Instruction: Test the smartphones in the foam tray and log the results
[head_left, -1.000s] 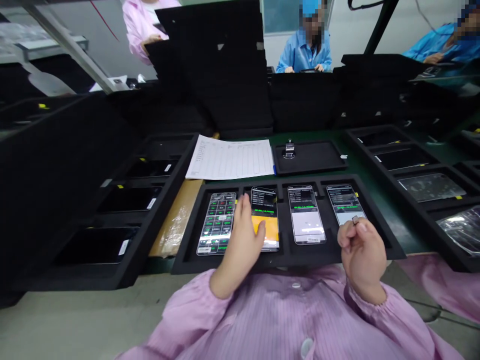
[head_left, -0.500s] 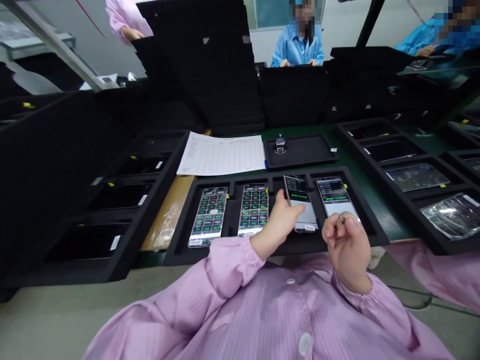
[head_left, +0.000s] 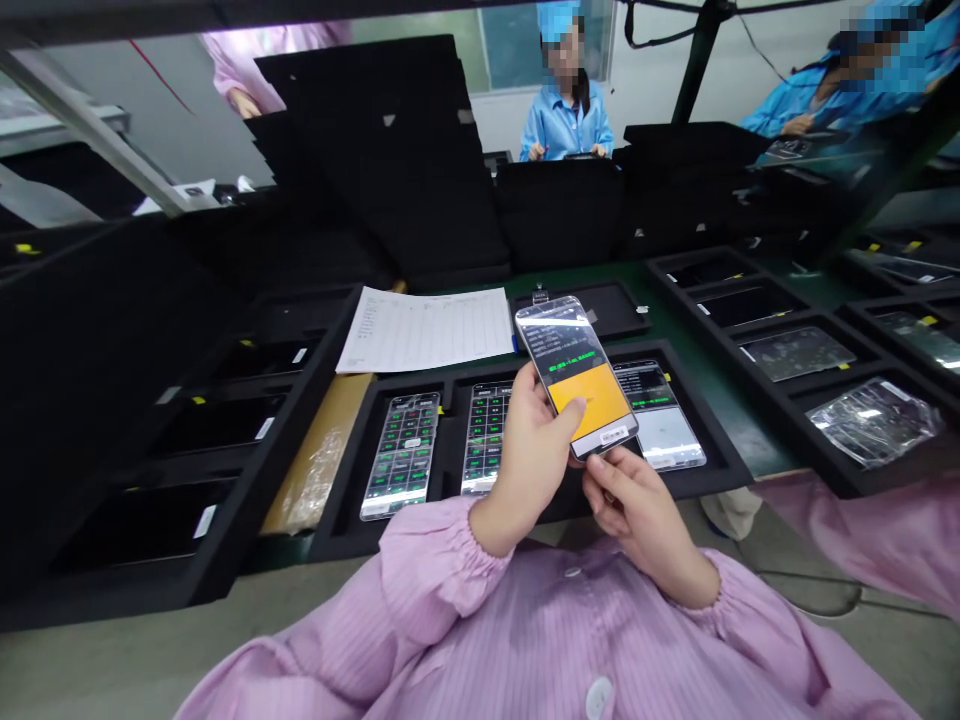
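Note:
My left hand [head_left: 536, 455] grips a smartphone [head_left: 559, 345] from its left side, thumb across the lower screen. The phone is raised above the black foam tray [head_left: 720, 455], tilted toward me, its screen showing dark text lines over an orange block. At the phone's bottom edge, the closed fingers of my right hand [head_left: 637, 510] pinch near a white barcode label [head_left: 613, 436]; the fingertips are partly hidden. Still lying in the tray are a phone with a grey-white screen block [head_left: 667, 425] and two with green-lettered grids, one at far left [head_left: 403, 455] and another [head_left: 484, 440] partly behind my left hand.
A printed form [head_left: 427, 330] lies behind the tray, beside a smaller black tray [head_left: 611, 305]. Foam trays holding phones flank both sides, left [head_left: 217, 420] and right [head_left: 799, 350]. Tall black stacks [head_left: 382, 170] rise at the back. Other people work beyond and at my right.
My left hand has lifted the phone out of the tray, up and toward the left. Its lower screen turned from grey-white to orange. My right hand moved left to its bottom edge.

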